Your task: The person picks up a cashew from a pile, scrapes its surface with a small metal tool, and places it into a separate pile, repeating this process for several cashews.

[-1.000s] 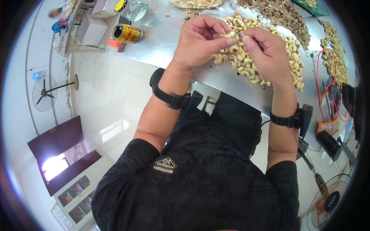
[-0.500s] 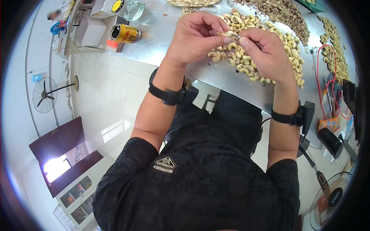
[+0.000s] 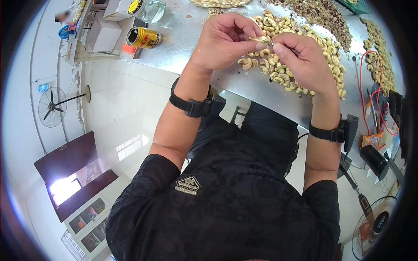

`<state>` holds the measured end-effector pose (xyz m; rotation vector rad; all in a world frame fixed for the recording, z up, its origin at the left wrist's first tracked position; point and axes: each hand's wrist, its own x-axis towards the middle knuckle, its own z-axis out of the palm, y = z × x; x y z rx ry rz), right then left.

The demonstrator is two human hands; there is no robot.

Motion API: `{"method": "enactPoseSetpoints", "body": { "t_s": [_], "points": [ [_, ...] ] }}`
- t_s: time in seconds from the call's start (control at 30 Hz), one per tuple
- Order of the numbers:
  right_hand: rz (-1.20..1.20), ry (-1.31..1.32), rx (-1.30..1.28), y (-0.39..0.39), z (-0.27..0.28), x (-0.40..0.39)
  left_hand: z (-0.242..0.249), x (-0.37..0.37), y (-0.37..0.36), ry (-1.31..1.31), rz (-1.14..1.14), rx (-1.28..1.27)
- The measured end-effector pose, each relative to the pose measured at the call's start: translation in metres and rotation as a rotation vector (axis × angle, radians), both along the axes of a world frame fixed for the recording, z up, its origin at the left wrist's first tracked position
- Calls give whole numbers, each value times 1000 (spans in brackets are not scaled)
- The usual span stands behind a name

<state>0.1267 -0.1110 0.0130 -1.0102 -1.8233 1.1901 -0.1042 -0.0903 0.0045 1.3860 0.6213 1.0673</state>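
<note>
My left hand (image 3: 226,42) pinches a pale cashew nut (image 3: 257,40) between thumb and fingertips, above the steel table. Close against it, my right hand (image 3: 303,60) is closed on a small thin tool (image 3: 270,43); only its metallic tip shows, so its exact kind is hidden. The tip meets or nearly meets the nut. Beneath and behind both hands lies a spread pile of curved, yellowish cashew nuts (image 3: 335,65), some with brown patches of skin.
Brown skin fragments (image 3: 324,15) are heaped at the back. More cashews (image 3: 379,65) lie to the right, beside a red cable (image 3: 360,87). A yellow can (image 3: 148,38) and a clear jar (image 3: 153,11) stand at left. The steel table's near edge (image 3: 270,102) runs before me.
Both hands stay together with the nut and tool, shifting only slightly. The whole view has moved a little to the right.
</note>
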Motion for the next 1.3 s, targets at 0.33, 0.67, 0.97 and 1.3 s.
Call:
{"method": "enactPoseSetpoints", "body": {
  "t_s": [0.33,0.67,0.97,1.3],
  "points": [
    [-136,75,99,-3,-4,-13,5,2,-1,-64,65,-5],
    [-182,103,123,-3,-4,-15,-11,5,-4,-173,108,-41],
    [-82,105,89,-2,-4,-11,-16,5,-4,-195,79,2],
    [-74,188,40,-4,-3,-13,-16,11,-6,-265,77,-43]
  ]
}}
